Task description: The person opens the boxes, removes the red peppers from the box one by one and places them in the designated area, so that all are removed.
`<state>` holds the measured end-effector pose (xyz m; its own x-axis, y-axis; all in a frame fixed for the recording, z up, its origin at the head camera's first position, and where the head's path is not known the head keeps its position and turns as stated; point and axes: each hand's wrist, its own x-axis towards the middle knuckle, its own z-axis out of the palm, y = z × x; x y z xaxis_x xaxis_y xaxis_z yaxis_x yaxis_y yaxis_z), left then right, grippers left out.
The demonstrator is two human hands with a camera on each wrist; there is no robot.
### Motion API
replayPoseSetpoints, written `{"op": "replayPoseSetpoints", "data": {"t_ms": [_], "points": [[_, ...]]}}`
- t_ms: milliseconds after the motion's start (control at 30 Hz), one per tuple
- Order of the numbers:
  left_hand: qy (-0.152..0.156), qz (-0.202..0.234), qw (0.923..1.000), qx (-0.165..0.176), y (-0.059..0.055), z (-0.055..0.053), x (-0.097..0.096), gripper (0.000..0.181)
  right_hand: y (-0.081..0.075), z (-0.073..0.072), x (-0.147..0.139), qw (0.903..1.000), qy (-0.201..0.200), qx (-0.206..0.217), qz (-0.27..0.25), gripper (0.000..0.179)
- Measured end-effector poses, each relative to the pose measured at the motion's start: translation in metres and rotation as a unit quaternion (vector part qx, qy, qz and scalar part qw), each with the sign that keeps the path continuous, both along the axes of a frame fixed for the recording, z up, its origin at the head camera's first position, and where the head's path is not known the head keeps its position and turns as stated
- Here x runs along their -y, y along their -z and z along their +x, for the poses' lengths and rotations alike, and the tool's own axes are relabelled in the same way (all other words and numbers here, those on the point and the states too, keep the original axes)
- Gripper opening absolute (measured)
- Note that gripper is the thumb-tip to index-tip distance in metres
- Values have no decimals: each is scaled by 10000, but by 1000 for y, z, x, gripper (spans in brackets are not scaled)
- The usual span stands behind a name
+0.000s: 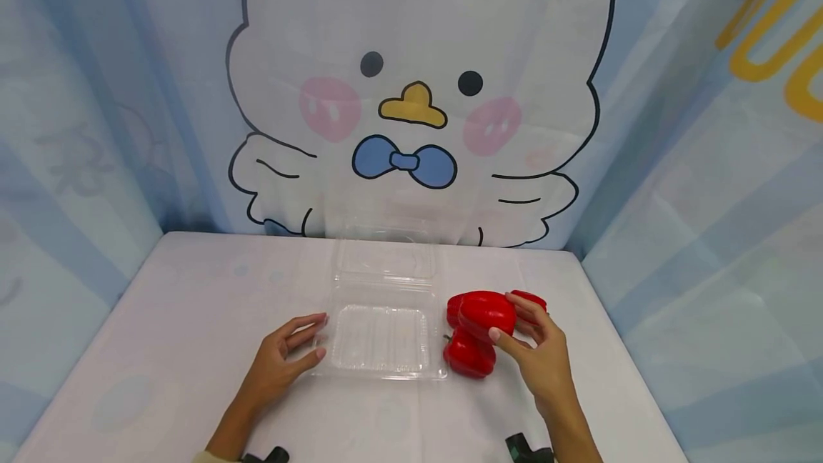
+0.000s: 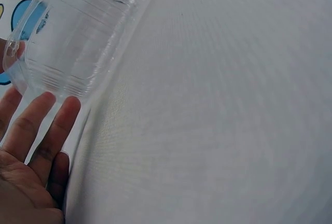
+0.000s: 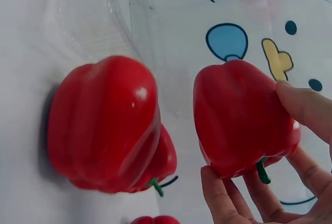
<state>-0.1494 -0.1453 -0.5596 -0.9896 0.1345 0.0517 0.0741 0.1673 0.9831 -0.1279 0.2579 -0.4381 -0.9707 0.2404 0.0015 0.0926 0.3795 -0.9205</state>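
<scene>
My right hand (image 1: 540, 356) holds a red bell pepper (image 1: 486, 314) between thumb and fingers, lifted clear of the table in the right wrist view. Its green stem points down toward the fingers there. Another red bell pepper (image 3: 106, 125) lies on the table beside the container, with more red peppers behind it. On the left, my left hand (image 1: 283, 356) has its fingertips at the left rim of a clear plastic clamshell container (image 1: 381, 370). The container lies opened out, its lid (image 1: 386, 261) toward the back. Seen from the left wrist, the fingers (image 2: 62, 125) are extended and loosely spread.
A white-covered table (image 1: 161, 334) carries everything. Behind it hangs a curtain (image 1: 418, 41) with a cartoon bird, and more curtain closes off both sides. One further red pepper (image 1: 530, 299) lies partly hidden behind the right hand.
</scene>
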Motion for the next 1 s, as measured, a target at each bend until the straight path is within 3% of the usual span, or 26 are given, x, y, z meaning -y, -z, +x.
{"op": "replayPoseSetpoints", "data": {"t_ms": [433,1000], "points": [[-10,17,9999,120,-3,2,-1,56,7,11,-35,9985,466,267,-44,70],[15,-22,10000,18,-4,2,0,56,37,16,-71,9904,951,983,218,76]]}}
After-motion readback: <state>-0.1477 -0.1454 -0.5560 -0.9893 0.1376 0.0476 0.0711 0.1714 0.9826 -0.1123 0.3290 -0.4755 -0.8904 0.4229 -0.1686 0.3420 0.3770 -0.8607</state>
